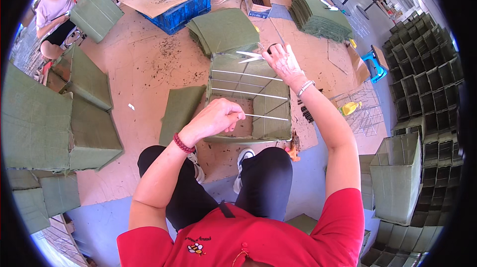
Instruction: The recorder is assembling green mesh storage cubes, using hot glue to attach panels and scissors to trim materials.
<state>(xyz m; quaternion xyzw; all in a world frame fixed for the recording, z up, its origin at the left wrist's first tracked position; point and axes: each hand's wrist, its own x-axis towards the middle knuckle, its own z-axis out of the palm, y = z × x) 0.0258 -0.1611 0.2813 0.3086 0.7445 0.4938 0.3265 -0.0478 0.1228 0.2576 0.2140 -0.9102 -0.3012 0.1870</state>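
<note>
Left hand (214, 118) at six o'clock pinches a thin metal rod, steadying the green fabric-lined wire box (248, 95); right hand (283, 61) at twelve grips scissors (251, 57).

- Between your left hand (214, 118) and right hand (281, 62), metal rods (248, 93) cross the open top of the green box (248, 99); you can reach in only through the gaps.
- Just beyond your right hand, a stack of green sheets (224, 31) blocks the way.
- Left of your left hand, past one flat green sheet (181, 108), bare floor (144, 68) lies open.
- Right of your right forearm, a wire grid (362, 108) lies on the floor.
</note>
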